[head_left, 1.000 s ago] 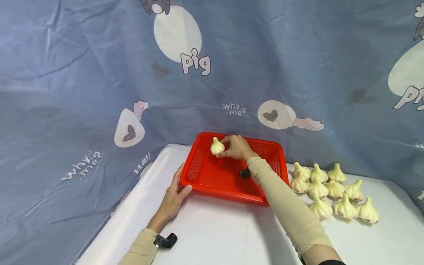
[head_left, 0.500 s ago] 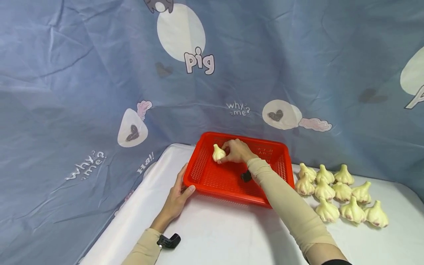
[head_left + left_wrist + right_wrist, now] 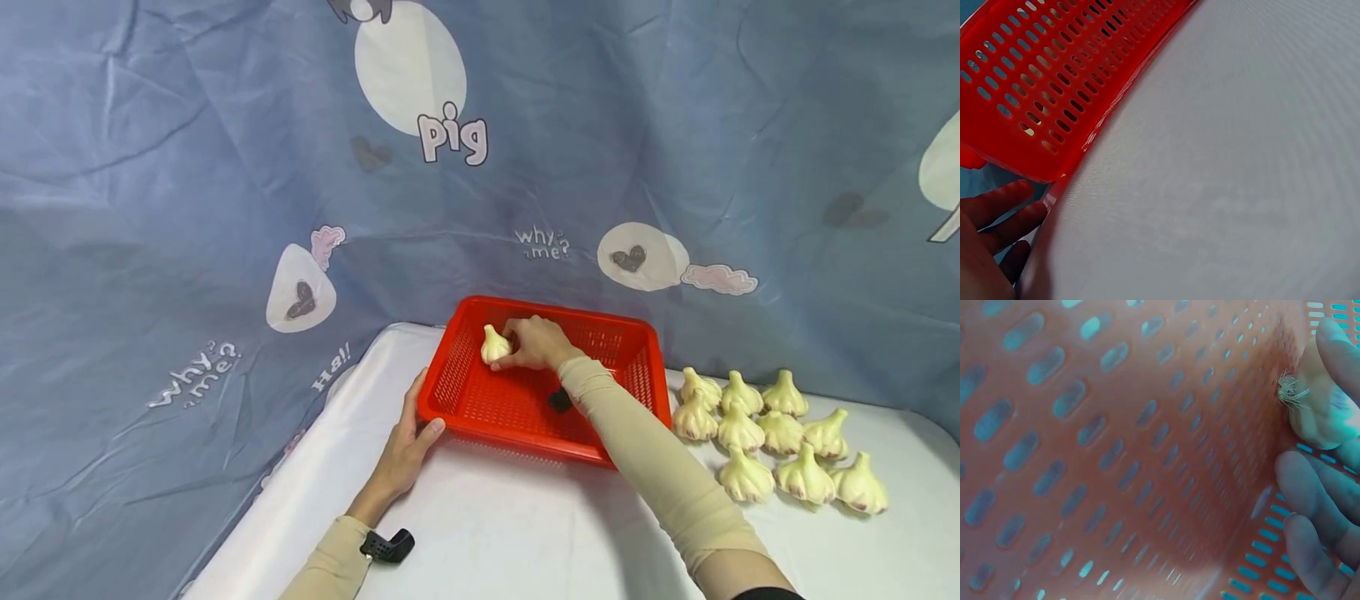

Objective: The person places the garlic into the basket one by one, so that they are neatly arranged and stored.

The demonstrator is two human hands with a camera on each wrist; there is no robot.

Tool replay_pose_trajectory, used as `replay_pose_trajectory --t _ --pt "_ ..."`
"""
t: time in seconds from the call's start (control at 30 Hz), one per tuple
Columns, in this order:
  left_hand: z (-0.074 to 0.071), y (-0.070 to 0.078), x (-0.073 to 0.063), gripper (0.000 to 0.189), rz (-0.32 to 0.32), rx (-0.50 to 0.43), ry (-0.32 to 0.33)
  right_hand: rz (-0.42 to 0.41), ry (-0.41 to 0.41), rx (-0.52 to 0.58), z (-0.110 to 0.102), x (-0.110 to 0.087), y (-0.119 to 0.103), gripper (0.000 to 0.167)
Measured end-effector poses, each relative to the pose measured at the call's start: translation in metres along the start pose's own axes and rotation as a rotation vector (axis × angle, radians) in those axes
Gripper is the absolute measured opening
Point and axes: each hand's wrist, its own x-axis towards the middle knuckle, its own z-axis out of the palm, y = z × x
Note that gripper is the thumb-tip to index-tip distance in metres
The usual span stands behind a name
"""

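In the head view a red plastic basket with slotted walls stands on the white table. My left hand holds its near left corner, thumb at the front and fingers along the left side; the left wrist view shows those fingers beside the lower corner. My right hand reaches into the basket and grips a garlic bulb between thumb and fingers. The bulb stands stem up near the left end. From the right wrist, the rooted bottom of the bulb is right at the slotted red plastic.
Several garlic bulbs stand in loose rows to the right of the basket. A blue patterned cloth hangs behind the table and down its left side. White cloth covers the tabletop.
My right hand has lowered the garlic bulb a little within the basket. The left hand keeps its place at the corner. The head view has shifted slightly.
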Motion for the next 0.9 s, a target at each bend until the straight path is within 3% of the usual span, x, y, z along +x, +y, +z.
replay_pose_trajectory --t 0.9 --pt "0.0004 -0.0014 -0.0001 0.077 0.027 -0.039 -0.005 0.024 0.022 0.017 0.0016 -0.0013 0.0007 0.062"
